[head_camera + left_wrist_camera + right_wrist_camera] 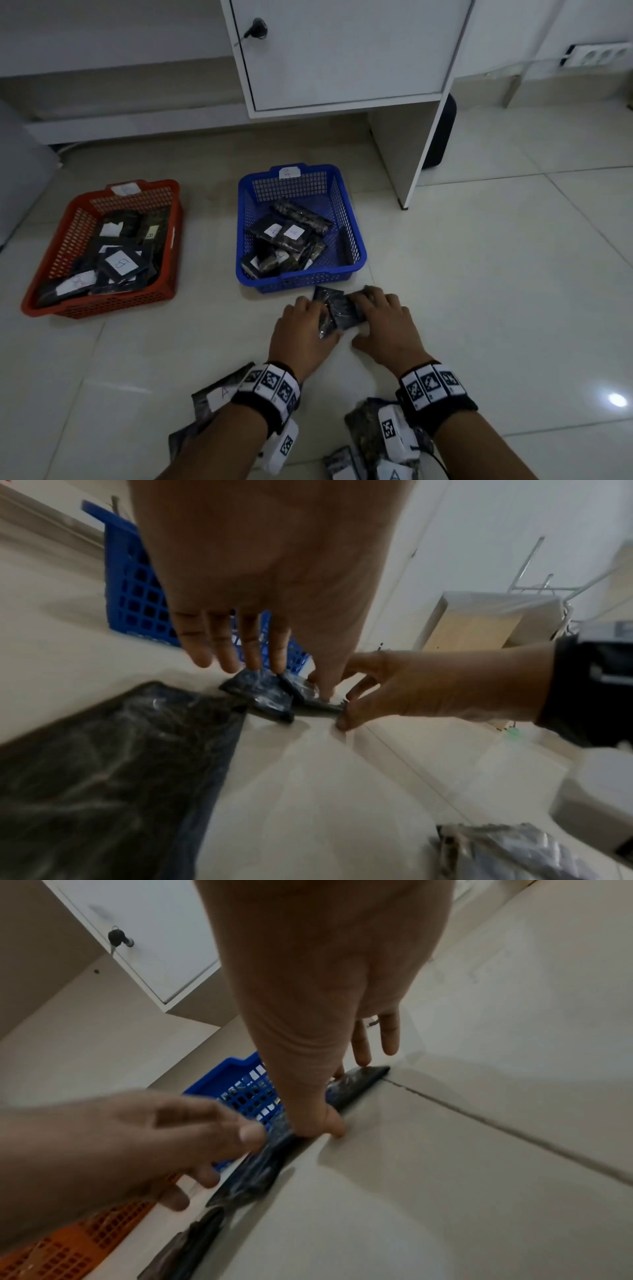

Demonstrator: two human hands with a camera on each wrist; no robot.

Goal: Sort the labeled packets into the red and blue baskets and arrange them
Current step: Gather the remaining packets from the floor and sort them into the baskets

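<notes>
My left hand [301, 329] and right hand [383, 325] both rest with straight fingers on a small cluster of dark packets [337, 308] lying on the floor [479, 308], grasping nothing. The cluster sits just in front of the blue basket [356, 240]; the red basket [171, 260] stands to its left, both holding labeled packets.

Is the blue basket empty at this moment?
No, the blue basket already holds several dark packets, some showing white labels, in the head view.
</notes>
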